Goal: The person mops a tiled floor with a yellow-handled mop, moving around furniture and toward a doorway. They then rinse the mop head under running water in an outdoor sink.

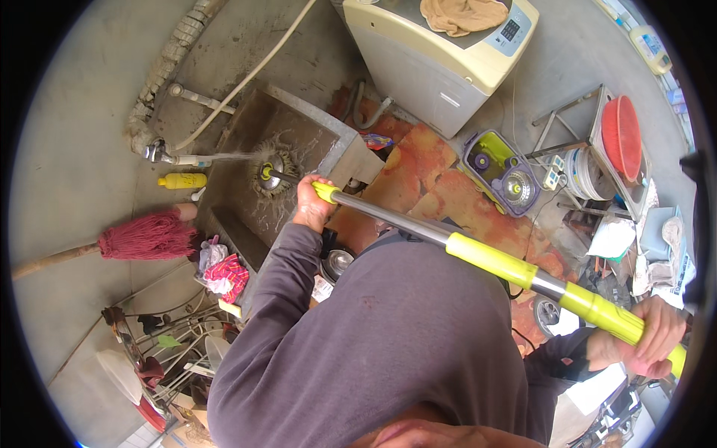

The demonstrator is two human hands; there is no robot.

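Observation:
A spin mop with a metal and lime-green handle (pixel 392 218) slants across in front of my body. Near the mop head end, my left hand (pixel 312 203) grips the handle at its green sleeve. At the far right my right hand (pixel 652 336) is closed around the green grip near the handle's other end. The round string mop head (pixel 274 173) is inside a concrete sink (pixel 344 131), its strands wet and spread. A tap (pixel 157 151) on the wall sends a jet of water (pixel 235 157) onto the mop head, and water splashes about it.
A washing machine (pixel 414 67) with a tan cloth (pixel 462 15) on top stands beyond the sink. Right of it sit a green-and-purple mop bucket (pixel 498 173) and a metal rack (pixel 594 117) with a red basin (pixel 622 137). Left are a yellow bottle (pixel 184 180) and red string mop (pixel 148 235).

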